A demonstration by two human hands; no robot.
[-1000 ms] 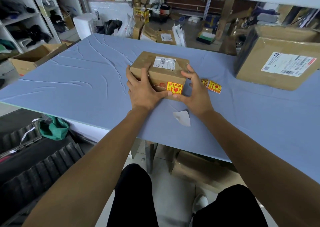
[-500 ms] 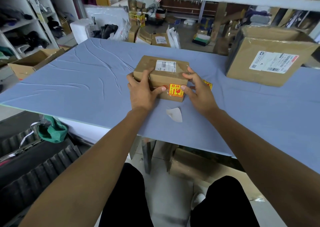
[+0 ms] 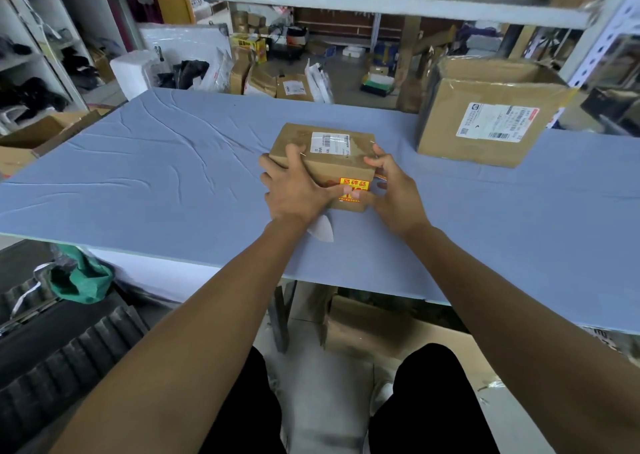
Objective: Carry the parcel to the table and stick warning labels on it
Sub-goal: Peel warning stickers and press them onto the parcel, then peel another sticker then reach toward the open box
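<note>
A small brown parcel [image 3: 341,164] with a white shipping label on top sits on the blue table [image 3: 156,176]. A yellow and red warning label [image 3: 353,184] is stuck on its near side. My left hand [image 3: 292,188] grips the parcel's left corner, thumb across the near face. My right hand [image 3: 394,194] clasps its right edge, thumb pressing on the warning label. A white backing paper [image 3: 322,228] lies on the table just in front of the parcel. More warning labels behind my right hand are almost fully hidden.
A large brown box [image 3: 485,114] with a shipping label stands at the back right of the table. An open carton [image 3: 31,142] sits off the table's left end. A green cloth [image 3: 81,280] and black corrugated mats lie on the floor at left. Shelving frames the scene.
The view has shifted so the parcel sits further from me. My thumbs have slid inward over the warning label. The loose labels at right are now covered by my right hand.
</note>
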